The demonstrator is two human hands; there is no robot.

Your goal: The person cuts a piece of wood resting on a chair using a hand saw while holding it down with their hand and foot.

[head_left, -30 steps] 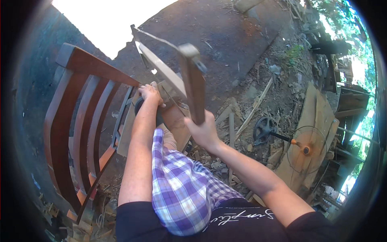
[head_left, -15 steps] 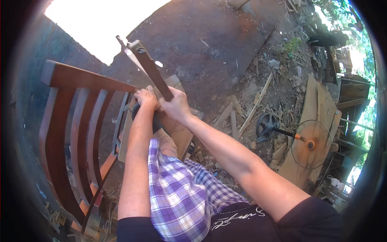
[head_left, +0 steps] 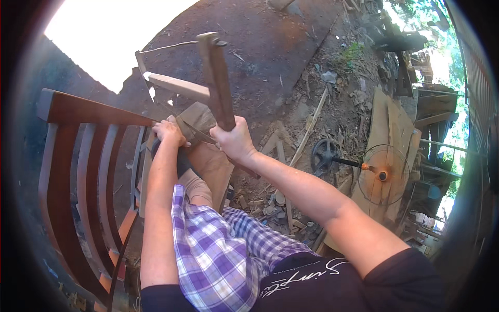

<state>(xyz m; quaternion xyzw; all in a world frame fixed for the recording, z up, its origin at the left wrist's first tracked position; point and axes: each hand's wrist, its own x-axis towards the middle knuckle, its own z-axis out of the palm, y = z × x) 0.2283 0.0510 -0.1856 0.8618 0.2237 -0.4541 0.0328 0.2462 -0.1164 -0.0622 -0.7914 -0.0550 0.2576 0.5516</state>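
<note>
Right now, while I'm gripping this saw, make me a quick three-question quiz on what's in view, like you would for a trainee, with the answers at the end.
1. Which hand grips the frame saw?
2. True or false: the round fan with the orange centre is to the right of the saw in the picture.
3. What is the left hand touching? a) the fan; b) a piece of wood; c) nothing at all.

Key: 1. The right hand. 2. True. 3. b.
</note>
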